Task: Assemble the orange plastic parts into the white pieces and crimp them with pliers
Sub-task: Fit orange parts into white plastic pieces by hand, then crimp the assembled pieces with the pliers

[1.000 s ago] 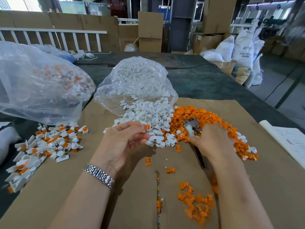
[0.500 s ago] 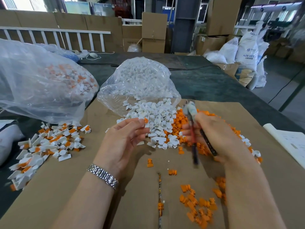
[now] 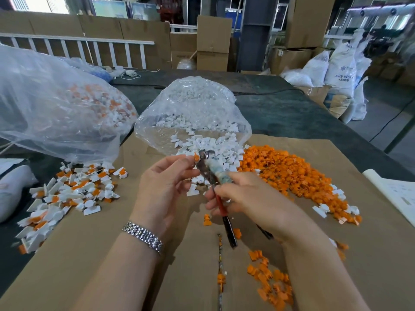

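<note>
Two hands meet over the cardboard (image 3: 94, 254) that covers the bench. Nearest lies a loose scatter of orange parts (image 3: 270, 286). Above it the right hand (image 3: 253, 200) is wrapped round the handles of the pliers (image 3: 212, 173), and the left hand (image 3: 166, 182) pinches one joined piece (image 3: 195, 158), orange seated in white, between thumb and fingertips. The plier nose sits right at that piece; whether the jaws already bite it is too blurred to tell.

The step in hand looks like the crimp. To do it well, I would keep the left fingertips back from the nose, hold the piece square to the jaws so the orange insert is pressed straight in, and squeeze once, firmly but not so hard that the white shell cracks. A tilted piece may slip out or seat crooked.

To the left lies the pile of finished pieces (image 3: 67, 194), the likely place to drop this one. Beyond the hands are the white pieces (image 3: 213, 147) spilling from a clear bag (image 3: 193, 108), the orange heap (image 3: 289, 169) just beside them, and a bigger bag (image 3: 56, 104) far left.
</note>
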`<act>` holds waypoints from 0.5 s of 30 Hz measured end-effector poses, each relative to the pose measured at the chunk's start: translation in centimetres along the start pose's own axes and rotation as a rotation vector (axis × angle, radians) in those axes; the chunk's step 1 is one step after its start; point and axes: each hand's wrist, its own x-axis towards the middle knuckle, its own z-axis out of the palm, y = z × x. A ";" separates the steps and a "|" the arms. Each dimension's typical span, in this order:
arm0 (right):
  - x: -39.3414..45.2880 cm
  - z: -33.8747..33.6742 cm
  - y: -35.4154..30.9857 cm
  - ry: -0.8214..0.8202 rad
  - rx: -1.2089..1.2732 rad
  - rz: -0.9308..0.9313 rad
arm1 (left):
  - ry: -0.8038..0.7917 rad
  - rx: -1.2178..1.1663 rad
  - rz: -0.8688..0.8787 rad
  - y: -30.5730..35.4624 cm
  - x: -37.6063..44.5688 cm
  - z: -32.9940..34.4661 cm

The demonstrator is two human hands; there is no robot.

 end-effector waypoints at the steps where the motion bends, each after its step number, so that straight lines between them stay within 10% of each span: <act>1: 0.0 0.1 -0.1 0.007 -0.031 -0.003 | 0.009 0.030 0.019 0.0 0.0 0.0; 15: -0.1 2.0 -0.3 0.059 -0.201 -0.059 | 0.115 0.115 0.100 -0.4 -0.5 0.6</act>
